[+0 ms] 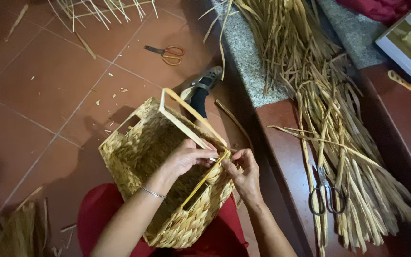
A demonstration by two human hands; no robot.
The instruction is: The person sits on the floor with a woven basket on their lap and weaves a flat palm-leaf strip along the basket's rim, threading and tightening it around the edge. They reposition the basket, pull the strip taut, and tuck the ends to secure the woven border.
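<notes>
A woven straw basket (pixel 139 147) rests on my lap, its rectangular wooden frame (pixel 181 119) sticking up from the rim. My left hand (pixel 186 154) grips a straw strand at the frame's near corner, a thin bracelet on its wrist. My right hand (pixel 244 173) pinches the same strand (pixel 215 169) at the basket's rim, right beside the left. The strand runs down along the inside of the basket.
A large bundle of dried straw (pixel 329 128) lies on the stone step to the right, with black-handled scissors (pixel 327 195) on it. Orange-handled scissors (pixel 167 53) lie on the red tile floor. My sandalled foot (pixel 200 85) shows beyond the basket. Straw scraps litter the floor.
</notes>
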